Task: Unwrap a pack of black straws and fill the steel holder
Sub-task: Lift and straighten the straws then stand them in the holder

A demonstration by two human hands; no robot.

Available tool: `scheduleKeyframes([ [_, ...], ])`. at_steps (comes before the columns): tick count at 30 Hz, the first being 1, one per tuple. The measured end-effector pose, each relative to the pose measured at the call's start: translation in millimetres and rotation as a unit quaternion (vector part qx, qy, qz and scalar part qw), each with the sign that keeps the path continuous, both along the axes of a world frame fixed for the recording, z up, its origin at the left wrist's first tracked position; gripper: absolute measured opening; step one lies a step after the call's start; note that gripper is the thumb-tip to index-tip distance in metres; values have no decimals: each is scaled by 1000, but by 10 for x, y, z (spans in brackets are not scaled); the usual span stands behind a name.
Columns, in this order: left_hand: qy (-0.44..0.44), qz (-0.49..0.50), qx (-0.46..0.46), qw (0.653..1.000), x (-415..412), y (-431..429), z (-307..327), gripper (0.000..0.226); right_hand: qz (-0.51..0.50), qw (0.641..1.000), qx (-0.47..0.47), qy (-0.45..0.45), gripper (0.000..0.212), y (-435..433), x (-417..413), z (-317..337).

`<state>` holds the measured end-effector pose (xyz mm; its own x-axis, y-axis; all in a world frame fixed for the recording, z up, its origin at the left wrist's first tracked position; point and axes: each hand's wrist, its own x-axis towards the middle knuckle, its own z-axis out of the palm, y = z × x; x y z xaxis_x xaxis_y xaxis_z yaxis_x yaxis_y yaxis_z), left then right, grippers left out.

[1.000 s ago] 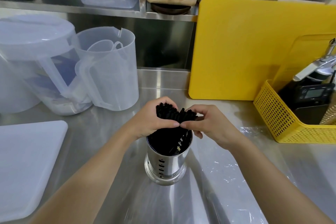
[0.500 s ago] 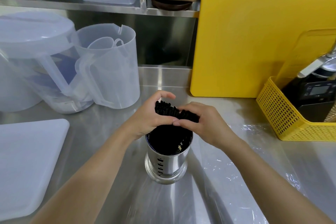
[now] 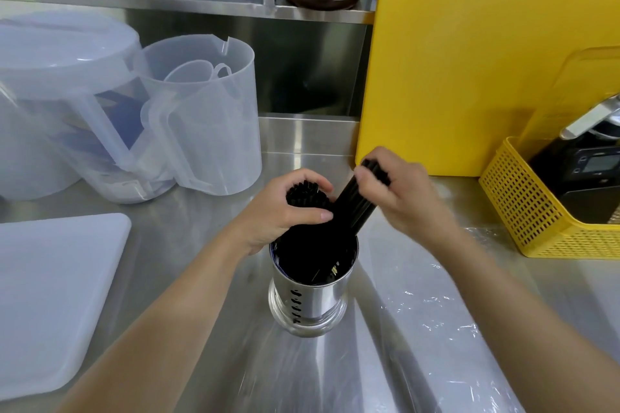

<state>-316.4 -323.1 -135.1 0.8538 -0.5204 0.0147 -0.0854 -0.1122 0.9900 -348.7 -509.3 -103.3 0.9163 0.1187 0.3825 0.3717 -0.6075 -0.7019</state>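
Observation:
A steel holder [image 3: 313, 298] with slots in its side stands on the steel counter, with black straws [image 3: 315, 251] standing in it. My left hand [image 3: 285, 211] is wrapped around the tops of one bunch of straws above the holder's left side. My right hand [image 3: 392, 191] grips a second bunch of straws [image 3: 354, 208], tilted up and to the right, its lower end still in the holder. The clear plastic wrap [image 3: 436, 318] lies flat on the counter to the right of the holder.
Two translucent plastic jugs [image 3: 201, 124] stand at the back left. A white cutting board [image 3: 50, 295] lies at the left. A yellow cutting board [image 3: 469, 77] leans upright at the back right, beside a yellow basket [image 3: 536, 221] holding a black device.
My hands were together around one bunch of straws. My right hand has now pulled part of the bunch away, up and to the right, splitting it in two.

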Motion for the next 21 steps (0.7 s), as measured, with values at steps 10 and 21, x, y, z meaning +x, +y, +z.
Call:
scheduleKeyframes([
  [10,-178,120,-116,970,58,103,728,35,-2,984,11,-178,30,-359,180,1148],
  [21,3,-97,-126,987,-527,-454,1184,14,126,979,128,-94,21,41,-74,1272],
])
